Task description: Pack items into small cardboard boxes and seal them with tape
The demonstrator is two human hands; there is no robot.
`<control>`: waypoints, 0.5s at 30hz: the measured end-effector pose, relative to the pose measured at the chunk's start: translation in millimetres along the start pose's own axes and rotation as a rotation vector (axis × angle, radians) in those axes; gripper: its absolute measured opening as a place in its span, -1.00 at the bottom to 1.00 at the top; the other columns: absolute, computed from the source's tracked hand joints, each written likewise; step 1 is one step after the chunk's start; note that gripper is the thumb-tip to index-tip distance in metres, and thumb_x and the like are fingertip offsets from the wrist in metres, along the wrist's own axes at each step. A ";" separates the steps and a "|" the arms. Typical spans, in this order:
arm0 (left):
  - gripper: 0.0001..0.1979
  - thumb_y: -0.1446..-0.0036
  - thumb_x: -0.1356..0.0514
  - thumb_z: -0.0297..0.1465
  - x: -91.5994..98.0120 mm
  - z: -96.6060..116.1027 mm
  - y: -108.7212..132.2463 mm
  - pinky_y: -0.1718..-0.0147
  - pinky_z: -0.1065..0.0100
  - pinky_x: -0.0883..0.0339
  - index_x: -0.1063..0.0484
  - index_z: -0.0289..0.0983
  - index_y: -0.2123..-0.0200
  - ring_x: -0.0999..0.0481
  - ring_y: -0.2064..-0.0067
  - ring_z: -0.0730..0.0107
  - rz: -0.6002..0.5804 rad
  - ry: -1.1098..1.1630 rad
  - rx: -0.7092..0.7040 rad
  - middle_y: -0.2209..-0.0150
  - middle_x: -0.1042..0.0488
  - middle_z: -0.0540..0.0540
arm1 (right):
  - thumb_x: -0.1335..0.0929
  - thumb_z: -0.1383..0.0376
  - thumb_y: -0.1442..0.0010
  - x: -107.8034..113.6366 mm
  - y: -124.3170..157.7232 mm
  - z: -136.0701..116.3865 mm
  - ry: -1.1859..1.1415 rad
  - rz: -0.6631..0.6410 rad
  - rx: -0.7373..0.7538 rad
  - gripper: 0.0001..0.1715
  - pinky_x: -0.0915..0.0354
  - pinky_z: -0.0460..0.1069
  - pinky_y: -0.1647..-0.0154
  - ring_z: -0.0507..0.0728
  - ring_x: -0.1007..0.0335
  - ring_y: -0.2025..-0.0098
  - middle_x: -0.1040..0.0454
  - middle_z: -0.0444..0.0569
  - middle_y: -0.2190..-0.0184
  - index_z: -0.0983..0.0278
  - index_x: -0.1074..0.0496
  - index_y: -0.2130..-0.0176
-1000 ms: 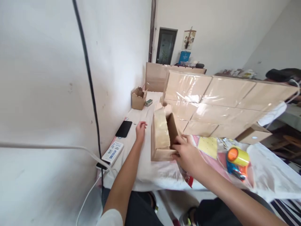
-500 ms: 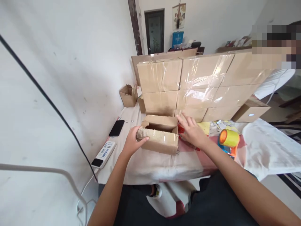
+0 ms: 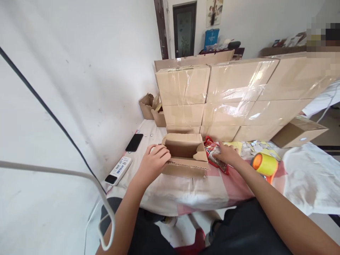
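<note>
A small open cardboard box (image 3: 186, 153) lies on the cloth-covered table (image 3: 186, 193), its opening facing up. My left hand (image 3: 153, 163) rests on the box's left end, fingers curled over its rim and flap. My right hand (image 3: 226, 154) is just right of the box, fingers down on a red snack packet (image 3: 214, 156) that lies against the box's right side.
A wall of taped cardboard boxes (image 3: 228, 97) stands behind the open box. A yellow and orange tape dispenser (image 3: 264, 164) lies to the right. A black phone (image 3: 134, 142) and a white power strip (image 3: 118, 170) lie near the wall at left. Open small cartons (image 3: 151, 109) stand at the back left.
The box went from standing on its side to lying open side up. My left hand came onto its left end. My right hand left the box and dropped onto the red packet.
</note>
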State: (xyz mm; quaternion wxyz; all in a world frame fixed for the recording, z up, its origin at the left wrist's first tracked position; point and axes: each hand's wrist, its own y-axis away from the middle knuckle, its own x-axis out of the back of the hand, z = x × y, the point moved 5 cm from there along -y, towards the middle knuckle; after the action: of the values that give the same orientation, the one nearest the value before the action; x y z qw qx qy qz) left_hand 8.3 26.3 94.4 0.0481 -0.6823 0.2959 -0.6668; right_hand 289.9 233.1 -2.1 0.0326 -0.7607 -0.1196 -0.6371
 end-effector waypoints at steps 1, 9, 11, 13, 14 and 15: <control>-0.81 -0.30 -0.09 -0.59 -2.8 3.2 1.9 -0.15 0.08 -0.23 -0.43 -0.22 0.20 -0.52 -0.08 0.24 0.019 0.002 -0.032 0.11 -0.61 -0.06 | -0.44 0.07 -0.15 -4.8 -5.0 3.3 -0.057 -0.060 -0.010 -0.16 -0.27 0.26 -0.13 0.51 -0.36 -0.18 -0.44 0.34 -0.16 0.37 -0.28 -0.29; -0.66 -0.08 -0.04 -0.71 -30.5 16.6 30.4 -0.24 0.03 -0.25 -0.43 -0.22 0.22 -0.60 0.01 0.28 0.021 0.142 -0.061 0.03 -0.64 -0.08 | -0.44 0.24 -0.10 11.7 -1.9 3.1 -0.363 -0.111 0.033 -0.77 -0.31 0.01 0.29 0.24 -0.54 0.24 -0.60 0.06 0.28 0.28 -0.46 0.22; -0.64 -0.07 -0.03 -0.70 -28.8 20.7 33.5 -0.36 -0.22 -0.03 -0.42 -0.22 0.19 -0.59 -0.02 0.20 -0.021 0.169 -0.019 0.02 -0.64 -0.10 | -0.41 0.23 -0.14 32.9 6.9 -3.2 -0.290 -0.002 0.058 -0.78 -0.29 0.03 0.30 0.24 -0.52 0.26 -0.58 0.08 0.28 0.27 -0.42 0.20; -0.63 -0.05 -0.03 -0.70 -25.9 23.3 34.4 -0.34 -0.49 0.24 -0.40 -0.21 0.16 -0.57 -0.05 0.11 -0.089 0.191 0.060 0.04 -0.63 -0.11 | -0.39 0.22 -0.18 54.7 18.5 -10.7 -0.215 0.125 0.076 -0.76 -0.30 0.08 0.30 0.27 -0.50 0.27 -0.57 0.12 0.28 0.27 -0.40 0.15; -0.63 -0.04 -0.03 -0.70 -25.3 23.9 34.4 -0.31 -0.57 0.30 -0.40 -0.21 0.16 -0.57 -0.05 0.08 -0.137 0.202 0.105 0.06 -0.63 -0.11 | -0.38 0.21 -0.19 65.2 25.9 -15.3 -0.209 0.210 0.085 -0.72 -0.32 0.10 0.29 0.30 -0.50 0.25 -0.57 0.15 0.25 0.26 -0.39 0.11; -0.63 -0.04 -0.03 -0.69 -25.3 24.3 34.1 -0.30 -0.59 0.30 -0.39 -0.21 0.15 -0.56 -0.06 0.05 -0.185 0.216 0.140 0.06 -0.63 -0.11 | -0.38 0.21 -0.19 75.4 34.9 -20.4 -0.231 0.319 0.098 -0.67 -0.35 0.14 0.26 0.33 -0.51 0.22 -0.57 0.18 0.20 0.25 -0.38 0.05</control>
State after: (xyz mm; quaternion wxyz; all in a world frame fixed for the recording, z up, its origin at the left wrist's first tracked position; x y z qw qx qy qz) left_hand 21.2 2.1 53.8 0.0018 -0.6260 0.1879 -0.7568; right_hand 290.1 205.7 78.9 0.1564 -0.8355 -0.0313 -0.5258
